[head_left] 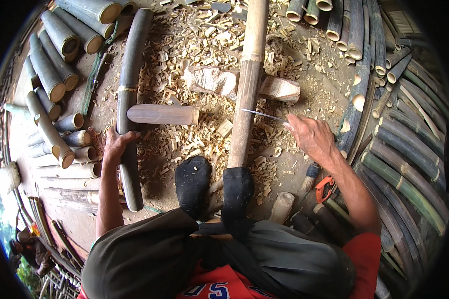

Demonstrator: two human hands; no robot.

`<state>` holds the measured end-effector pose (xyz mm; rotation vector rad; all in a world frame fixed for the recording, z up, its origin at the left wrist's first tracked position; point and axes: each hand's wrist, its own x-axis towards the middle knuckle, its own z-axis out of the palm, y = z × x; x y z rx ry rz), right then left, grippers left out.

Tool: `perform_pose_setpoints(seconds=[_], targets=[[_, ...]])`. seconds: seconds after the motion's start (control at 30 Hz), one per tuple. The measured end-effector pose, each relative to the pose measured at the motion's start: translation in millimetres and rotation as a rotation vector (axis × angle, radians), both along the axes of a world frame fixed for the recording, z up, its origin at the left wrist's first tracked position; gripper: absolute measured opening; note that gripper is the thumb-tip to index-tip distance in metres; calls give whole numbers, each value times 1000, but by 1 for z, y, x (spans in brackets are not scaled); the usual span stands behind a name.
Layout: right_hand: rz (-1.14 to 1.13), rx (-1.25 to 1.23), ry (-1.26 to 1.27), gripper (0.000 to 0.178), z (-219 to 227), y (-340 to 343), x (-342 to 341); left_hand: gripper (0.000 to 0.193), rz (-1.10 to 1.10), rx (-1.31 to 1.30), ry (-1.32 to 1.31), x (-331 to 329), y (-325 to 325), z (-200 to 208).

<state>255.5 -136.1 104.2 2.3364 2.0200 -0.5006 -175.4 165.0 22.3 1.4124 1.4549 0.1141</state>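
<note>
My left hand [118, 143] is closed around a dark bamboo pole [129, 79] that stands lengthwise at my left, the thumb over its near side. In my right hand [312, 135] is a thin-bladed knife [267, 115], seen nearly edge-on; its handle is hidden in the fist. The blade's tip reaches across a pale, scraped bamboo pole [244, 94], and I cannot tell whether it touches. This pole lies over a rough wood block [212, 82], its near end at my dark-socked foot [238, 187]. Between the poles lies a flat brown piece with one rounded end [162, 114].
Wood shavings [204, 129] cover the ground around the block. Cut bamboo lengths [50, 70] lie at the left, and more bamboo poles [409, 164] are stacked along the right. An orange-handled tool [325, 189] and a short bamboo piece [282, 207] lie near my right knee.
</note>
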Motion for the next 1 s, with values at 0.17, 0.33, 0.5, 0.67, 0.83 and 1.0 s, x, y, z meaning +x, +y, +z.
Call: perform_pose_setpoints(seconds=[0.17, 0.33, 0.5, 0.67, 0.83, 1.0], targets=[[-37, -746, -532, 7, -16, -59, 60, 56, 36, 92, -18, -20, 0, -17], [-567, -180, 179, 29, 38, -112, 60, 51, -20, -136, -222, -31, -1, -3], [-1024, -42, 697, 27, 12, -75, -8, 54, 0, -133, -325, 15, -13, -6], [-760, -39, 622, 26, -19, -91, -21, 53, -38, -59, -170, 25, -11, -8], [-458, 113, 365, 42, -16, -77, -20, 57, -42, -43, -161, -6, -9, -9], [-200, 83, 193, 62, -19, -50, -27, 60, 0, -68, -148, -6, -17, -5]])
